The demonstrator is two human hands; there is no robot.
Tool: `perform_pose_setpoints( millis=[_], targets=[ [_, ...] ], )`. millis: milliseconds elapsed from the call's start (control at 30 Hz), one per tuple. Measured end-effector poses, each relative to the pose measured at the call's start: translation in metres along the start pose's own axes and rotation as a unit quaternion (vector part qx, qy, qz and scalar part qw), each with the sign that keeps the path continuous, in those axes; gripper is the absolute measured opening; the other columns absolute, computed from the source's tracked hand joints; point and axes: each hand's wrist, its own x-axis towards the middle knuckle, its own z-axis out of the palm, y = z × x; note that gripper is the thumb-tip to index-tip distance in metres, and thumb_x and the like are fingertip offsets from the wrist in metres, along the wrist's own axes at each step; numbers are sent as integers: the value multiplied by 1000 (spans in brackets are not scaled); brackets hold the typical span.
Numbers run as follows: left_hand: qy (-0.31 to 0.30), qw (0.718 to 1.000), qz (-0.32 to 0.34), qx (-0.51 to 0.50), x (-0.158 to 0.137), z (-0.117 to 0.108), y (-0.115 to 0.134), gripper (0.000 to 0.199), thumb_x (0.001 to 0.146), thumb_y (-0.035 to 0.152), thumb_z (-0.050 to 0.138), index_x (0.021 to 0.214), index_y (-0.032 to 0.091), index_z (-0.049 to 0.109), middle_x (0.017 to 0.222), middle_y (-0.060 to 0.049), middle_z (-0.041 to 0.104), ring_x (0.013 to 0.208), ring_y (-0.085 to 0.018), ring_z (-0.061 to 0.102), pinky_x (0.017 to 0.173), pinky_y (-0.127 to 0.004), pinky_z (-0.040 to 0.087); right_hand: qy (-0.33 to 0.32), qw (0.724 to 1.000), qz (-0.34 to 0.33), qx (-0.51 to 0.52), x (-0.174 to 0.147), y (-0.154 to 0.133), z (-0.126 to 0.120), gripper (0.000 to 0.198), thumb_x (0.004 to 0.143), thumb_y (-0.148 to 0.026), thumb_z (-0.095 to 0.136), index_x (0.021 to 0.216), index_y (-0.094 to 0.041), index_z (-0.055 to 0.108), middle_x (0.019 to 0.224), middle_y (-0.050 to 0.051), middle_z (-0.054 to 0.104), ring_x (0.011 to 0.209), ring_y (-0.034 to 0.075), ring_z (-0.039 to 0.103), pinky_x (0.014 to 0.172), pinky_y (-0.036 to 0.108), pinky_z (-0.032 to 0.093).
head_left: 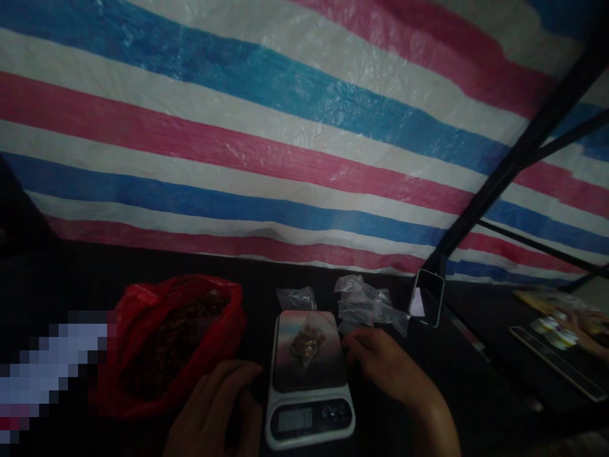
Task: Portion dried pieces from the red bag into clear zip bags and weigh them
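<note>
A small clear bag with brown pieces in it (pixel 307 343) lies on the dark plate of a white digital scale (pixel 311 438). To the scale's left, my left hand (pixel 219 406) rests with its fingers curved and its thumb apart, holding nothing. On the other side, my right hand (pixel 385 365) is closed, fingertips beside the plate's right edge; what they hold, if anything, is hidden. Left of my left hand, an open red plastic bag (pixel 233 336) holds many small dark brown pieces. Several clear plastic bags (pixel 364 301) lie behind the scale and my right hand.
A phone (pixel 432 298) leans against a dark metal post (pixel 469 222) at the back right. A striped plastic sheet (pixel 285 158) hangs behind the black table (pixel 380 425). Far right, another person's hand (pixel 590 336) is by small white-and-yellow items (pixel 554 330).
</note>
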Motion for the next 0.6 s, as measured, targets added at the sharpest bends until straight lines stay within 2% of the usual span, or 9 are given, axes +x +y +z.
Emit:
perform_pose_setpoints(
  millis=[167,233,333,400,500,600],
  targets=[
    [-16,1000,-26,3,5,3,5,20,97,17,48,110,25,59,93,-1,73,78,-16,74,72,-26,58,-11,1000,-18,19,3,-3,9,29,95,-33,53,76,-20,71,71,1,73,65,18,65,60,27,47],
    [-27,999,-22,1,11,6,7,19,100,22,48,115,24,60,101,-3,74,89,-19,75,80,-30,59,2,999,-31,29,3,-2,12,25,95,-34,53,85,-21,72,81,2,76,75,20,70,69,28,51],
    [-66,998,-12,1,24,17,15,30,101,35,57,127,21,60,119,-10,74,109,-29,70,93,-44,58,48,998,-37,36,4,0,18,24,95,-35,51,95,-22,71,87,4,77,84,23,73,74,30,52],
    [-106,994,-26,-8,34,28,25,40,96,39,66,131,19,61,126,-12,75,115,-35,67,95,-52,55,86,995,-40,37,1,0,23,25,96,-37,50,99,-22,70,89,5,76,84,25,72,74,31,52],
    [-165,983,-67,-33,44,42,39,36,94,30,68,127,16,69,124,-13,78,115,-41,66,94,-58,54,137,989,-47,38,-13,1,33,24,98,-40,49,101,-23,66,95,7,74,87,25,70,79,32,52],
    [-166,979,-106,-55,48,49,44,30,97,24,59,122,18,73,117,-12,81,110,-39,68,91,-57,54,195,976,-71,61,-34,5,50,17,94,-37,56,104,-24,61,97,5,69,91,23,67,85,32,52]
  ],
)
